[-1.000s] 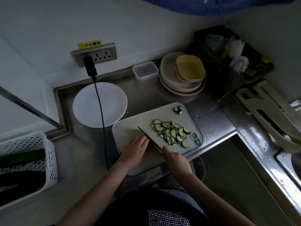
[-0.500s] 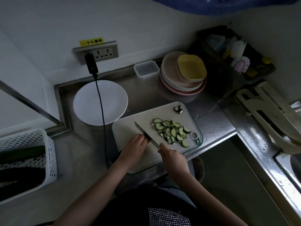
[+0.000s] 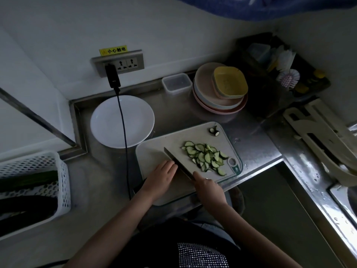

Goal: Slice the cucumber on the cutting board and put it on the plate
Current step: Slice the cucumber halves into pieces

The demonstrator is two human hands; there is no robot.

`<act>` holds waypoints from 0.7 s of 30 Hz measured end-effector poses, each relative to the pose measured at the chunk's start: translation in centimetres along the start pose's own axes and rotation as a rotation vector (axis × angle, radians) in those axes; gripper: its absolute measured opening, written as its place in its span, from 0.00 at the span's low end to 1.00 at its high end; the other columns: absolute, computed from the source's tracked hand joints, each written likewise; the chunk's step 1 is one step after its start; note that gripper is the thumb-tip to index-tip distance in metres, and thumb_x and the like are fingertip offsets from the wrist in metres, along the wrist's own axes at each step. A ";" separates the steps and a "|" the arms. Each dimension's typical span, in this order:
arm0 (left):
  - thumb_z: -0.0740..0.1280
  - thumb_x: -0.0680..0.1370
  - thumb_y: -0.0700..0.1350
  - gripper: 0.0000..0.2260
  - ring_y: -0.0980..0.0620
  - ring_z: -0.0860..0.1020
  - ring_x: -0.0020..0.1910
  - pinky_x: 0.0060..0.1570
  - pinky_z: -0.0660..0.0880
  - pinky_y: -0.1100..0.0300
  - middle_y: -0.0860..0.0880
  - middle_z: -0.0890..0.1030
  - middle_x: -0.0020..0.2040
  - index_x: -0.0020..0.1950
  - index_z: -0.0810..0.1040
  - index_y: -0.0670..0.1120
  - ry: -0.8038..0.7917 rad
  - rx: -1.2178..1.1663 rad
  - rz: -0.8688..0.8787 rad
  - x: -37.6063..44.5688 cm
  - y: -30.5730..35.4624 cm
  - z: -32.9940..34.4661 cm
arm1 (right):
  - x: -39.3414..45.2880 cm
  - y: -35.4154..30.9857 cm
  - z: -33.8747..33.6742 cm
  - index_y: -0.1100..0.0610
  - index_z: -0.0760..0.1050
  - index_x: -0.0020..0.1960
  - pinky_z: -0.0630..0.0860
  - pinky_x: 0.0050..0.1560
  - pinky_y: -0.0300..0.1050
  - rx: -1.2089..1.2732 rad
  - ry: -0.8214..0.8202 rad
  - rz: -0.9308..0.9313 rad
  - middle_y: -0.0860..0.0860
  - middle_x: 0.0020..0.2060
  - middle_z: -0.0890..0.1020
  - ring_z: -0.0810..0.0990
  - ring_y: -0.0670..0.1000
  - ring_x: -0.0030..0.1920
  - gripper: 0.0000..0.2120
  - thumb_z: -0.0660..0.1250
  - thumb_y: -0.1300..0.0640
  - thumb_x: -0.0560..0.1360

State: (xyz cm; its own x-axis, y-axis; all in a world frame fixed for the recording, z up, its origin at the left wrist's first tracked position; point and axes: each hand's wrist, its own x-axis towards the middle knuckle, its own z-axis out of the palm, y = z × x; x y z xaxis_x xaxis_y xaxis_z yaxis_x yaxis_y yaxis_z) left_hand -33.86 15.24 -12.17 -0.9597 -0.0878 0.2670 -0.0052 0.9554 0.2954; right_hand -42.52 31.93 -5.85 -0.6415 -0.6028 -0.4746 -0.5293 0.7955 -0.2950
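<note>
A pile of several cucumber slices (image 3: 205,158) lies on the right half of the pale cutting board (image 3: 154,149). A cut-off cucumber end (image 3: 214,131) sits at the board's far right corner. My right hand (image 3: 207,187) grips the handle of a knife (image 3: 174,161) whose blade lies slanted across the board, left of the slices. My left hand (image 3: 161,178) rests on the board with straight fingers, fingertips against the blade's left side. The empty white plate (image 3: 108,120) stands behind and left of the board.
A black cable (image 3: 123,132) hangs from the wall socket across the plate. A white basket (image 3: 46,165) with dark vegetables stands at the left. Stacked plates with a yellow bowl (image 3: 229,82), a clear container (image 3: 176,82), a dark rack and a sink edge are at the back and right.
The knife has slid left, away from the slices, and my left hand's fingers now lie against the blade. The view has shifted slightly.
</note>
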 end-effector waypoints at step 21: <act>0.58 0.73 0.39 0.12 0.47 0.70 0.49 0.50 0.69 0.56 0.43 0.77 0.49 0.54 0.73 0.39 0.097 0.039 0.016 -0.3 0.1 -0.3 | -1.1 -1.1 -1.9 0.54 0.67 0.50 0.66 0.34 0.45 0.117 0.073 -0.055 0.55 0.38 0.76 0.78 0.60 0.40 0.09 0.55 0.49 0.81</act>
State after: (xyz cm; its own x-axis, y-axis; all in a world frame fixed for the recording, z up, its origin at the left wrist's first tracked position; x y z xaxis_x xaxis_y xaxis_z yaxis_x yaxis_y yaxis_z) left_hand -33.52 15.32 -11.94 -0.9282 -0.0975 0.3592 -0.0029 0.9669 0.2551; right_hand -42.27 31.60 -3.43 -0.6546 -0.6448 -0.3947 -0.4987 0.7607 -0.4156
